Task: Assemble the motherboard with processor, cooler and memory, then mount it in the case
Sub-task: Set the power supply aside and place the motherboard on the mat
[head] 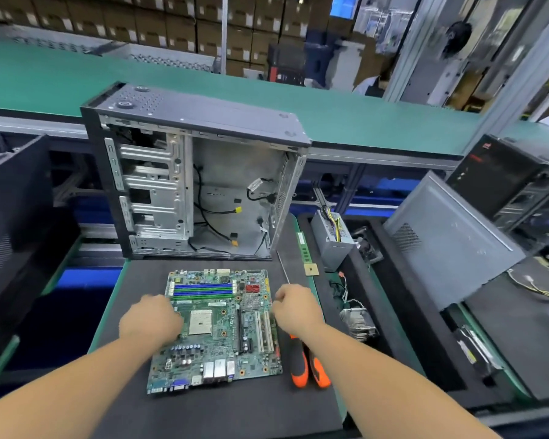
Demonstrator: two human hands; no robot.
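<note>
A green motherboard (222,327) lies flat on the black mat (235,413), its white processor socket (199,322) bare and the blue and green memory slots unfilled. My left hand (151,321) curls over the board's left edge beside the socket. My right hand (295,308) curls at its right edge. Behind the board the open case (229,191) stands upright with loose cables inside. A memory stick (304,245) and the processor (311,269) lie at the mat's right rim. The finned cooler (358,321) sits further right.
Two screwdrivers with orange and black handles (300,365) lie just right of the board, under my right forearm. A power supply (332,239) and a grey side panel (450,242) stand on the right. A green conveyor (362,122) runs behind the case.
</note>
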